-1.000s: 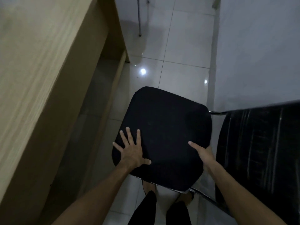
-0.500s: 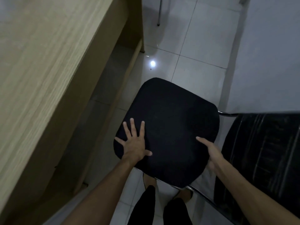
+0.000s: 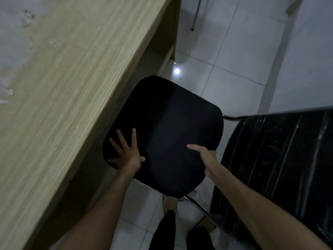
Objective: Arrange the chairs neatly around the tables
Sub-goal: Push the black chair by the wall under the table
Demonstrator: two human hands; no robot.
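A chair with a black padded seat stands on the tiled floor beside a light wooden table. Its seat's left edge reaches under the table edge. The ribbed black backrest rises at the right on a chrome frame. My left hand lies flat on the seat's near left corner, fingers spread. My right hand grips the seat's near right edge, thumb on top and fingers curled below.
The table's side panel and lower rail stand ahead on the left. A thin metal leg of other furniture shows at the top. A pale wall runs along the right. My legs are just behind the chair.
The chair has slid left toward the table, so its seat now reaches under the table edge. My right hand has curled more firmly onto the seat edge.
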